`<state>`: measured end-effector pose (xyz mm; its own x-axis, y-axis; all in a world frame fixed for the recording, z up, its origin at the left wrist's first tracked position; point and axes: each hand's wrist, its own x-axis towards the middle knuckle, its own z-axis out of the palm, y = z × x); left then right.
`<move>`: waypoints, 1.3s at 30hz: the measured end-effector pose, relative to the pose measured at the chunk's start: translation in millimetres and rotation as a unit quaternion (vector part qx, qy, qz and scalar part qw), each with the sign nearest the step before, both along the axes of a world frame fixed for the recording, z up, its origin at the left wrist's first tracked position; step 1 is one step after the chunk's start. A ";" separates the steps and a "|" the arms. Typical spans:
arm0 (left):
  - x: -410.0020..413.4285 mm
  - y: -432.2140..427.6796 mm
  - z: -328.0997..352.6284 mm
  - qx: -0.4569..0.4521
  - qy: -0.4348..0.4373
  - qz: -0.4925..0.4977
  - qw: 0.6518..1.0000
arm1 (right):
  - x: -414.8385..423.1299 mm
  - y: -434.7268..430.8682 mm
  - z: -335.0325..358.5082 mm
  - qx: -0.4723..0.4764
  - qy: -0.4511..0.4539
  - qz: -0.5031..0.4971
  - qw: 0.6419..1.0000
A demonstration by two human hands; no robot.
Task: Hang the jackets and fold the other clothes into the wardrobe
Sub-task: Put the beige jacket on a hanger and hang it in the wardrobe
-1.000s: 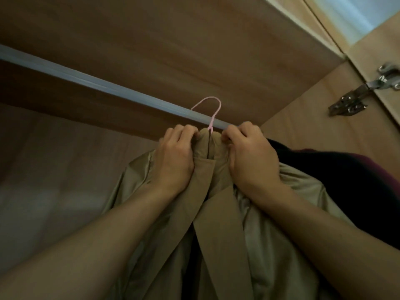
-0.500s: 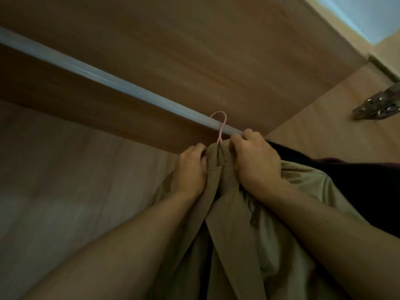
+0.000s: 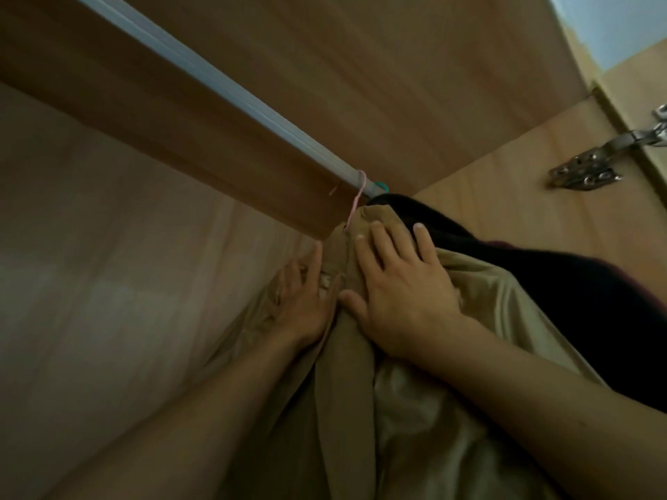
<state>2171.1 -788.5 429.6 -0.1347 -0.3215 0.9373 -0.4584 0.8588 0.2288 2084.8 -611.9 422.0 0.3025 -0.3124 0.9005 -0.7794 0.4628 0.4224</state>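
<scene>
Fabric of a tan jacket [image 3: 415, 427] fills the lower middle of the view; the jacket hangs inside the wardrobe [image 3: 108, 283]. The left hand [image 3: 305, 301] lies flat along the jacket's shoulder just below the collar, fingers straight and close together, gripping nothing. The right hand [image 3: 404, 294] rests spread over the collar and the other shoulder, fingers straight and apart, thumb against the lapel fold. Above the collar a pink hanger hook [image 3: 357, 200] loops over the pale rail [image 3: 223, 77]. A teal hook [image 3: 380, 185] sits on the rail just beside it, above a dark garment [image 3: 541, 283] that touches the jacket. Farther right, a metal hinge [image 3: 584, 171] is fixed to the side panel.
</scene>
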 end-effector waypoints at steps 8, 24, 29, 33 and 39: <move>-34.5 -2.8 -12.0 0.039 0.026 -0.100 0.994 | -20.5 13.2 -26.5 0.098 0.066 -0.082 0.990; 29.8 -10.2 -200.4 0.150 0.082 0.048 0.984 | 13.3 -31.3 -104.9 0.242 0.210 -0.042 0.946; 19.5 -4.1 -228.4 0.187 0.116 0.035 0.975 | 6.6 -32.1 -107.1 0.212 0.171 -0.064 0.960; 1.8 -6.1 -256.7 0.203 0.123 0.049 0.970 | -5.4 -38.7 -106.3 0.202 0.153 -0.085 0.964; -37.2 -26.1 -250.4 0.217 -0.002 0.041 0.975 | -22.8 -47.4 -103.7 0.192 0.148 -0.090 0.966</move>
